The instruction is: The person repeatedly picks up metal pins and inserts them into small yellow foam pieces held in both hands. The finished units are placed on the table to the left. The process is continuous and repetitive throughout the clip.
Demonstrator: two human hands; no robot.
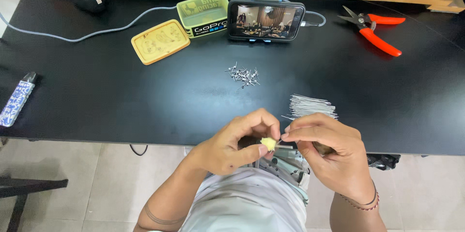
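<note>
Both hands met just off the near edge of the black table [121, 106]. Left hand [232, 145] pinched a small yellow piece [268, 143] between thumb and fingers; right hand [329, 152] was closed on a thin metal pin [286, 146] touching it. Beyond them on the table lay a wire bundle [312, 106], farther back a heap of tiny metal bits [243, 75].

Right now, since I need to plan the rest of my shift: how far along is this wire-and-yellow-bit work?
Done, it seems: a small pile of short cut pins lies mid-table. In hand: the left hand pinches a small yellow piece while the right hand brings a thin wire to it. Left: a sizeable bundle of straight wires waits on the black table, so much probably remains.
</note>
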